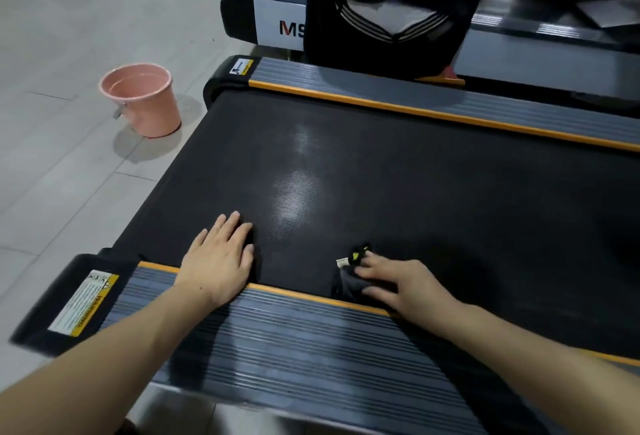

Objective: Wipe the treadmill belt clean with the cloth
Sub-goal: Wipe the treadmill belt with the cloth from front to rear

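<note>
The treadmill belt (398, 171) is the largest thing in view, a wide black textured surface that fills the middle and runs off toward 3 o'clock, with a pale shine near its centre. The near side rail (294, 337), grey and ribbed with an orange edge, lies along its 6 o'clock side, and a far side rail (433, 95) of the same kind lies at 12 o'clock. A second treadmill (273, 19) stands beyond, at about 1 o'clock, with dark clothing (391, 8) draped over it. A pink bucket (142, 98) stands on the pale tiled floor at about 10 o'clock, apart from the belt.

The left hand (220, 258) lies flat at about 7 o'clock of the belt, fingers straight and spread, palm partly on the orange edge; it holds nothing. The right hand (394, 282) is at about 6 o'clock, its fingers bent over the cloth (349, 280) and pressing it on the belt just beside the rail. The cloth is dark grey, with a small white and yellow tag; it shows at 9 o'clock of the fingers and is partly hidden under them.
</note>
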{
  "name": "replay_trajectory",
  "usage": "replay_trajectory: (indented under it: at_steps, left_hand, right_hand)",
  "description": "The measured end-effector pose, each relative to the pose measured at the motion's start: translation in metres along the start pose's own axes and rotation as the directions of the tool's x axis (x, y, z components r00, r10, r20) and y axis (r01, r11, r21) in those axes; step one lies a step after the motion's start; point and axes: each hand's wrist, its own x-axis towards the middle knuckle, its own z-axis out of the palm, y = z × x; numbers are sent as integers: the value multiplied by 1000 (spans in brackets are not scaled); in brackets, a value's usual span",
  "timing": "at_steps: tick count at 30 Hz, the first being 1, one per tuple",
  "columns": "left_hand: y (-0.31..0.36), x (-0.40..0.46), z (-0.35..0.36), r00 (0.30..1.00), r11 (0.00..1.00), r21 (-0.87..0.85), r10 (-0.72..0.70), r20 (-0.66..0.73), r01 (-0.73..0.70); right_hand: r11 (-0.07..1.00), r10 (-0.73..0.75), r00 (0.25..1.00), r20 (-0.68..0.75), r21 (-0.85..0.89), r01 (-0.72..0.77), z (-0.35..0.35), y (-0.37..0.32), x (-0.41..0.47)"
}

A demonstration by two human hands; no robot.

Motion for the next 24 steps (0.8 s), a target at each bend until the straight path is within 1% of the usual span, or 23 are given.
replay_trajectory:
  at_steps: [2, 3, 5, 6, 7, 8, 9, 10, 11, 12, 13, 15, 17, 19, 21, 23, 24]
  left_hand:
    - [-5, -3, -1, 1000, 1000, -8, -4, -16, 4]
    - [-6, -4, -1, 1000, 1000, -24, -2, -27, 2]
    - [-5, -4, 2, 999, 999, -35, 15, -49, -17]
    - [-5, -3, 3, 998, 999, -26, 26, -52, -27]
    - [-4, -2, 4, 998, 999, -16, 29, -49, -30]
    - [-5, 0, 5, 999, 1000, -9, 27, -40, -27]
    - [-6, 0, 5, 999, 1000, -3, 24, -32, -25]
    - [-6, 0, 6, 999, 1000, 4, 24, -31, -23]
    - [-7, -1, 6, 999, 1000, 10, 24, -32, -23]
    - [-7, 0, 6, 999, 1000, 12, 25, -31, -24]
    - [-7, 0, 5, 999, 1000, 6, 27, -24, -27]
    - [-7, -1, 4, 999, 999, -5, 33, -8, -33]
    - [-7, -1, 3, 999, 999, -12, 39, 1, -39]
    - [-6, -2, 1, 998, 998, -3, 58, 16, -58]
    - [-8, -3, -1, 997, 997, 6, 73, 27, -73]
    - [-16, 1, -4, 997, 997, 8, 73, 11, -73]
    - [-23, 3, -7, 998, 998, 20, 61, -1, -61]
  right_hand:
    - [998, -65, 997, 47, -22, 66, -5, 6, 2]
    - [994, -102, 994, 47, -39, 104, -7, 12, 10]
    - [987, -139, 990, 14, -82, 139, -11, 24, 31]
    - [986, -136, 990, -37, -107, 131, -11, 33, 45]
    - [985, -118, 986, -118, -141, 101, -13, 40, 63]
    - [988, -58, 973, -222, -151, 24, -16, 46, 82]
    - [986, 57, 946, -319, -130, -104, -22, 49, 100]
    - [967, 195, 912, -361, -83, -239, -26, 52, 113]
    - [944, 286, 888, -359, -54, -326, -28, 53, 120]
    - [936, 311, 886, -345, -50, -348, -27, 51, 120]
    - [943, 294, 899, -324, -54, -328, -25, 46, 113]
    - [982, 171, 950, -260, -39, -187, -12, 26, 83]
    - [996, 82, 989, -122, 40, -77, 9, -2, 42]
    - [995, 13, 1000, -5, 96, -13, 22, -20, 16]
    - [995, -54, 998, 45, 82, 50, 21, -23, 15]
    - [993, -114, 992, 46, 11, 114, 13, -12, 34]
    - [992, -121, 992, 25, -39, 122, 10, -5, 50]
